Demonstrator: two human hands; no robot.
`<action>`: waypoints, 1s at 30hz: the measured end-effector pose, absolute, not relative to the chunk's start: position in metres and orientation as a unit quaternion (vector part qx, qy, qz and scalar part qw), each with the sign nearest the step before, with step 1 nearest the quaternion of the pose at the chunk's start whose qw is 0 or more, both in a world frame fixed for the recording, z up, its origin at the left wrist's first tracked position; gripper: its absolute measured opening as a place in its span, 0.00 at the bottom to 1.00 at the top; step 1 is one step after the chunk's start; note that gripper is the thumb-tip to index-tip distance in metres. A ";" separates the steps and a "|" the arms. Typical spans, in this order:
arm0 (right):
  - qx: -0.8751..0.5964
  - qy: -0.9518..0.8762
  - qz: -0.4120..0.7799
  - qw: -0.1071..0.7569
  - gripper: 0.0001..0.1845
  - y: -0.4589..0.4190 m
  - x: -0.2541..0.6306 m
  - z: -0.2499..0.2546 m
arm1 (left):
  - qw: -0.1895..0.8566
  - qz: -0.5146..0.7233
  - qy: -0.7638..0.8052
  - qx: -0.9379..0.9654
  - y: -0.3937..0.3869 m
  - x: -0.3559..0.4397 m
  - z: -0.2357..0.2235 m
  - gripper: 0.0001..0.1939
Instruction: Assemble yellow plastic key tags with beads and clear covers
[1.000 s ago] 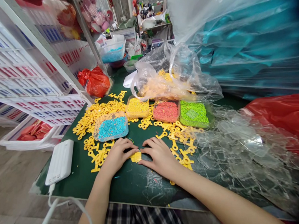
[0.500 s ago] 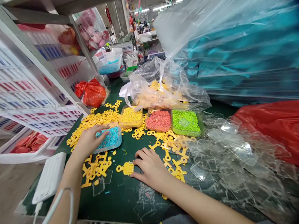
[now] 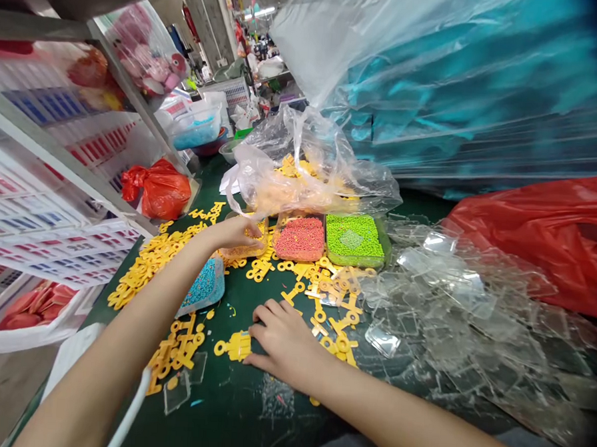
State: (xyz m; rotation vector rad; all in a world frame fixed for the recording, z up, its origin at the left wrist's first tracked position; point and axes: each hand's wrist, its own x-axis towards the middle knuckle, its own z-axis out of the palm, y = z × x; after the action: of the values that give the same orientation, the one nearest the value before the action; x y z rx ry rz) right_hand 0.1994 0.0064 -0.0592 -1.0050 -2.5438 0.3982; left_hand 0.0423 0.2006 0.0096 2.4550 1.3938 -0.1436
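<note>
Dipping down over the yellow bead tray (image 3: 237,252), the left hand (image 3: 238,234) has its fingers bent with the tips around the beads, though I honestly can't tell if they're pinching any. Meanwhile the right hand (image 3: 285,339) sits low on the green table (image 3: 233,413), thumb and index apart at the right end of a yellow plastic ringed piece (image 3: 237,346); can't tell if they're really squeezing it. That piece lies flat, ring pointing left, just in front of the blue bead tray (image 3: 219,290), which is partly behind the left forearm. Coral-red bead tray (image 3: 301,256) and green bead tray (image 3: 386,249) are lined up right of the yellow one, with a clear plastic bag (image 3: 325,185) of more yellow bits behind. Loose yellow pieces (image 3: 143,269) are heaped on the left, and clear plastic squares (image 3: 448,318) are piled up on the right.
</note>
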 end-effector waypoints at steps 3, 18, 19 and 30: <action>-0.358 -0.904 0.137 0.188 0.19 0.006 0.200 -0.059 | 0.139 -0.042 0.493 0.858 0.203 0.043 0.003 0.06; -0.356 -0.905 0.139 0.189 0.20 0.007 0.199 -0.063 | 0.106 0.067 0.569 0.813 0.176 0.031 0.006 0.11; -0.355 -0.905 0.138 0.190 0.20 0.007 0.199 -0.063 | 0.107 0.070 0.569 0.812 0.177 0.031 0.005 0.11; -0.365 -0.903 0.121 0.192 0.20 0.006 0.198 -0.062 | 0.113 0.322 0.525 0.779 0.110 0.052 0.034 0.10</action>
State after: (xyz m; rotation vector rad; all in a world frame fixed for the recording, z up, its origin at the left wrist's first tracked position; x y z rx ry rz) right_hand 0.1982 0.0055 -0.0616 -1.0241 -2.5342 0.3409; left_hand 0.0520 0.1099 0.0344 2.2866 1.5413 0.9443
